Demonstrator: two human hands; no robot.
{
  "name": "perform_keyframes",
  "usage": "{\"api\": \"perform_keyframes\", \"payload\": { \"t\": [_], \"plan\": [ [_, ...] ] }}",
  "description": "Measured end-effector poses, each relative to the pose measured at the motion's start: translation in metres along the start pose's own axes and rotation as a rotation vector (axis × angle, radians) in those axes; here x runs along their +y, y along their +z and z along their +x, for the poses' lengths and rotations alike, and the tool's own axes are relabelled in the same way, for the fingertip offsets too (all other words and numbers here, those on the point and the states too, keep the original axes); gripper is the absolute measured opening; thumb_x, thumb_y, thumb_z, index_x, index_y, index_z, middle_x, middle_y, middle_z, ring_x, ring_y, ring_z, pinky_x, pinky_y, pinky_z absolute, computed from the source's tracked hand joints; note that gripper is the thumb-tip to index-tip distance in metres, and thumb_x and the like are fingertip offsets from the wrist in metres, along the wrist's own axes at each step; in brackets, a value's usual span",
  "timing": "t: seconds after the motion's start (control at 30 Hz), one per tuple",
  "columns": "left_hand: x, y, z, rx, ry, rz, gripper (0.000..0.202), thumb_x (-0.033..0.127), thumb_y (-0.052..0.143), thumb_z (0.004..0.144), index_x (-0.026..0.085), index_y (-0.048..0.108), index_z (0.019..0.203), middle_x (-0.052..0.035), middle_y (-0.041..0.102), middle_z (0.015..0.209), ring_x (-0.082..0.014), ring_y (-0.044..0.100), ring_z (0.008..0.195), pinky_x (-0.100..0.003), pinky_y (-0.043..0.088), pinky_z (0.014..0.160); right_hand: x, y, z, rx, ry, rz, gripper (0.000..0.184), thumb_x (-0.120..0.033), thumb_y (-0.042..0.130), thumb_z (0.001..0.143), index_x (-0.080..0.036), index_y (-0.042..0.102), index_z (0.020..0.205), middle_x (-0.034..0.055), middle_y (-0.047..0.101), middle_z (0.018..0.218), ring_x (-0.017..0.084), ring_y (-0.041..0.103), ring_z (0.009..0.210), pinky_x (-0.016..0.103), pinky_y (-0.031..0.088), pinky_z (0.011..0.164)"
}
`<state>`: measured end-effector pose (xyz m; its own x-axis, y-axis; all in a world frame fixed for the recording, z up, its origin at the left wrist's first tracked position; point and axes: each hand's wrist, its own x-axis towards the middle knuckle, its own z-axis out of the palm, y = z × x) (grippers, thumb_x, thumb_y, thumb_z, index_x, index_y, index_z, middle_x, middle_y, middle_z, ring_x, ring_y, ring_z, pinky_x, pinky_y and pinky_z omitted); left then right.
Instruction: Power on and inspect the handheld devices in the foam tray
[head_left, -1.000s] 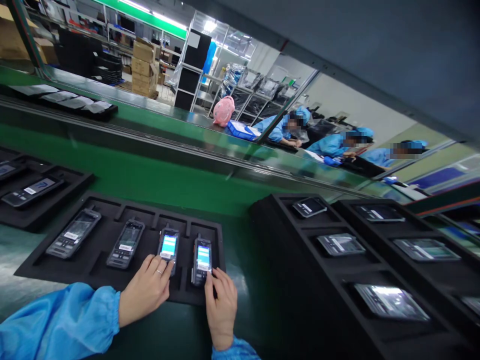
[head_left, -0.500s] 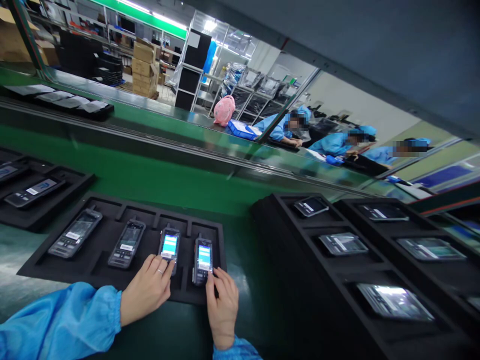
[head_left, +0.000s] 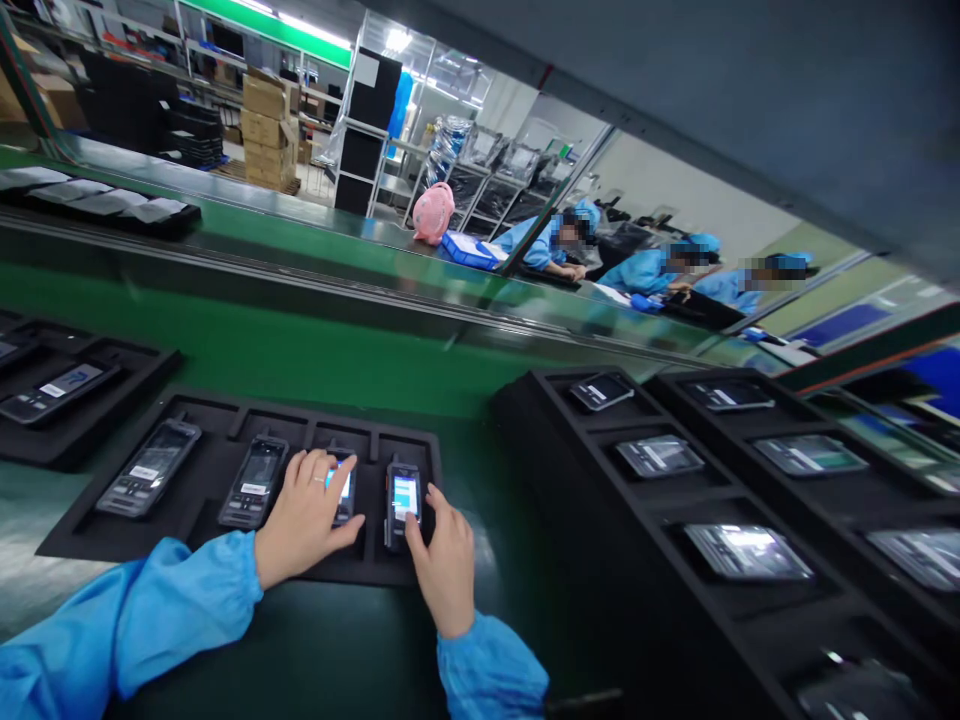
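left hand (head_left: 307, 515): slid up since a moment ago, lay flat and open on third handset (head_left: 347, 492), hid most of its lit screen, gripped nothing | right hand (head_left: 442, 560): half curled, thumb touched fourth handset (head_left: 403, 495), held nothing | likely meant: started pressing the screens | foam tray (head_left: 202, 412): held four handsets in slots, two dark handsets (head_left: 150, 467) to the left | tray stack (head_left: 540, 440) at right: held flat devices

A foam tray (head_left: 75, 530) holds 4 handsets (head_left: 148, 467) side by side in its slots. The left hand (head_left: 307, 515) lies on the 3rd handset (head_left: 343, 488), and the right hand (head_left: 442, 560) is just right of the 4th handset (head_left: 403, 500). A second tray (head_left: 120, 385) lies to the left, stacked trays (head_left: 555, 480) stand to the right, and the conveyor belt (head_left: 300, 350) runs behind.
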<state>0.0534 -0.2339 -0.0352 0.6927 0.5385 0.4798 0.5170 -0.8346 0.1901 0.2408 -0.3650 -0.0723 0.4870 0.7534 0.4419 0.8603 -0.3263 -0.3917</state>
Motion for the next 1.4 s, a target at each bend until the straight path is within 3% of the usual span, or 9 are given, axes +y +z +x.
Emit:
{"api": "perform_keyframes", "payload": {
  "t": [0.13,0.3,0.43,0.57,0.7,0.87,1.13,1.4],
  "plan": [
    [-0.019,0.004,0.018,0.019,-0.071,-0.051,0.053,0.039,0.057,0.086,0.012,0.053,0.132,-0.0169,0.053,0.114,-0.0359,0.044,0.117,-0.055,0.039,0.099,-0.001,0.006,0.015,-0.065,-0.060,-0.057,0.039,-0.042,0.045,0.095,-0.019,0.060,0.123,0.0092,0.071,0.105,0.025,0.062,0.100,0.043,0.047,0.089],
    [-0.034,0.016,0.016,0.004,-0.108,-0.128,0.045,0.037,0.054,0.088,0.015,0.057,0.127,-0.0149,0.050,0.115,-0.0344,0.042,0.119,-0.055,0.041,0.099,0.002,0.010,0.012,-0.051,-0.070,-0.042,0.036,-0.038,0.043,0.096,-0.019,0.061,0.121,0.0094,0.070,0.108,0.024,0.061,0.103,0.042,0.048,0.090],
    [-0.029,0.013,0.012,-0.060,-0.074,-0.159,0.040,0.033,0.057,0.087,0.016,0.058,0.124,-0.0134,0.048,0.116,-0.0347,0.040,0.121,-0.056,0.039,0.101,0.004,0.012,0.010,-0.051,-0.063,-0.031,0.035,-0.035,0.040,0.096,-0.021,0.062,0.119,0.0099,0.069,0.112,0.025,0.059,0.108,0.045,0.047,0.093],
    [-0.024,0.007,0.012,-0.095,-0.055,-0.165,0.031,0.030,0.056,0.089,0.019,0.063,0.116,-0.0123,0.048,0.116,-0.0348,0.040,0.121,-0.056,0.038,0.102,0.003,0.010,0.011,-0.037,-0.010,0.023,0.046,-0.034,0.039,0.096,-0.020,0.044,0.139,0.0105,0.067,0.119,0.024,0.060,0.108,0.042,0.049,0.092],
    [-0.023,0.006,0.012,-0.104,-0.035,-0.153,0.030,0.029,0.055,0.089,0.021,0.065,0.116,-0.0118,0.049,0.116,-0.0349,0.040,0.122,-0.056,0.038,0.101,0.002,0.008,0.011,-0.047,0.062,0.100,0.051,-0.032,0.040,0.094,-0.021,0.037,0.144,0.0094,0.068,0.117,0.024,0.061,0.107,0.041,0.048,0.092],
    [-0.025,0.013,0.009,-0.086,-0.024,-0.130,0.024,0.031,0.060,0.086,0.021,0.070,0.105,-0.0116,0.051,0.112,-0.0346,0.042,0.118,-0.058,0.039,0.099,0.001,0.007,0.011,-0.066,0.084,0.129,0.051,-0.029,0.040,0.093,-0.021,0.039,0.143,0.0092,0.068,0.114,0.024,0.061,0.106,0.042,0.048,0.092],
    [-0.027,0.015,0.006,-0.021,-0.014,-0.122,0.041,0.029,0.060,0.083,0.014,0.059,0.121,-0.0143,0.053,0.114,-0.0342,0.044,0.117,-0.056,0.042,0.099,0.005,0.010,0.000,-0.030,0.048,0.125,0.044,-0.027,0.041,0.093,-0.019,0.049,0.135,0.0106,0.068,0.116,0.025,0.061,0.107,0.044,0.049,0.093],
    [-0.010,0.007,-0.021,0.031,0.141,-0.121,0.044,0.024,0.058,0.082,0.011,0.054,0.124,-0.0150,0.053,0.116,-0.0339,0.045,0.119,-0.055,0.040,0.104,0.007,0.007,-0.010,-0.016,0.003,0.120,0.034,-0.027,0.042,0.093,-0.021,0.058,0.123,0.0088,0.070,0.115,0.027,0.062,0.108,0.050,0.048,0.097]
  ]
}}
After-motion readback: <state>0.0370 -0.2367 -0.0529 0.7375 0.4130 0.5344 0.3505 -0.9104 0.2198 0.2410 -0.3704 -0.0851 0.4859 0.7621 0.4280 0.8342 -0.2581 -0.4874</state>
